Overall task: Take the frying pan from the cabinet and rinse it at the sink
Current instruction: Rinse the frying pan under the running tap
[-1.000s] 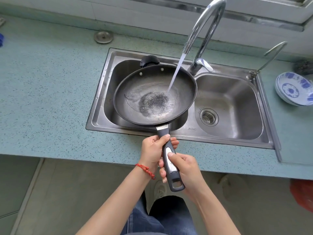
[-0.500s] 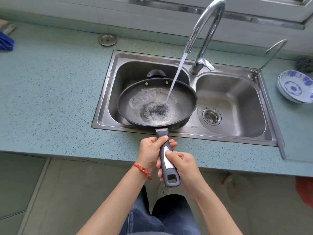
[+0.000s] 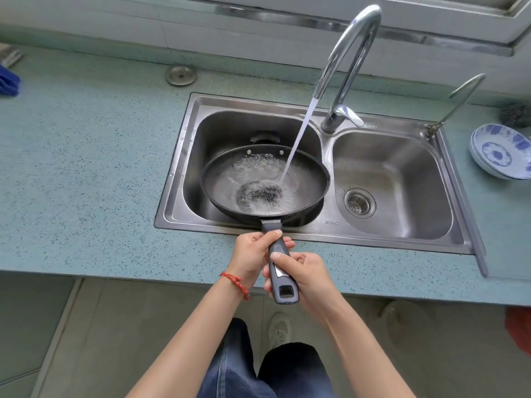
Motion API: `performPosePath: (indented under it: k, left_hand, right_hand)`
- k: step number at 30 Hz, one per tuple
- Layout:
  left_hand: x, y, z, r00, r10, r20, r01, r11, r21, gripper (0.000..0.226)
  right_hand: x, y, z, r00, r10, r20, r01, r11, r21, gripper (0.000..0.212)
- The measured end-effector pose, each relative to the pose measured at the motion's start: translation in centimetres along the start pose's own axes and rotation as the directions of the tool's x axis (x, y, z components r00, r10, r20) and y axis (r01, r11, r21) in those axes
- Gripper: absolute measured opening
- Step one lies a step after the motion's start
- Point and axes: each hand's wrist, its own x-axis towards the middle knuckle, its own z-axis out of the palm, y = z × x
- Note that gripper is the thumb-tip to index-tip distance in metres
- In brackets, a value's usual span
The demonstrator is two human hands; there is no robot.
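A black frying pan [image 3: 221,179] hangs low in the left basin of the steel double sink [image 3: 178,156], with water pooled inside it. A stream from the tall chrome tap [image 3: 349,57] lands right of the pan's middle. Its long dark handle [image 3: 283,278] points back over the counter edge. My left hand [image 3: 251,255] grips the handle near the pan. My right hand [image 3: 306,275] grips the handle closer to its end. A second small black handle [image 3: 265,137] shows at the pan's far rim.
The right basin has a drain strainer [image 3: 359,203]. Stacked blue-and-white bowls [image 3: 501,150] stand on the counter at the right, behind them a dark scrubber [image 3: 517,114]. A thin second tap [image 3: 457,101] rises at the sink's right corner. A round metal cap [image 3: 180,75] sits behind the sink.
The pan has dropped lower into the left basin and levelled out. More water has gathered in it. Both hands keep their grip on the handle.
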Motion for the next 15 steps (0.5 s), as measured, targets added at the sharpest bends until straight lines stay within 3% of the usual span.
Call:
performPosePath:
  k: [5,9,15]
  left_hand:
    - [0.3,0.2,-0.5,0.996,-0.025,0.089,0.027,0.999,-0.028,0.018]
    - [1.1,0.5,-0.7,0.997,-0.055,0.055,0.057,0.997,-0.045,0.017]
    - [1.8,0.5,-1.1,0.999,-0.046,0.021,0.046,0.999,0.022,0.019]
  right_hand:
    - [0.9,-0.3,-0.2,1.0,0.02,0.012,-0.02,0.999,0.027,0.033]
    - [2.6,-0.8,0.1,0.998,0.065,-0.015,-0.064,0.996,0.061,0.032]
    - [3.8,-0.1,-0.4,0.992,0.091,-0.091,-0.099,0.992,-0.08,0.018]
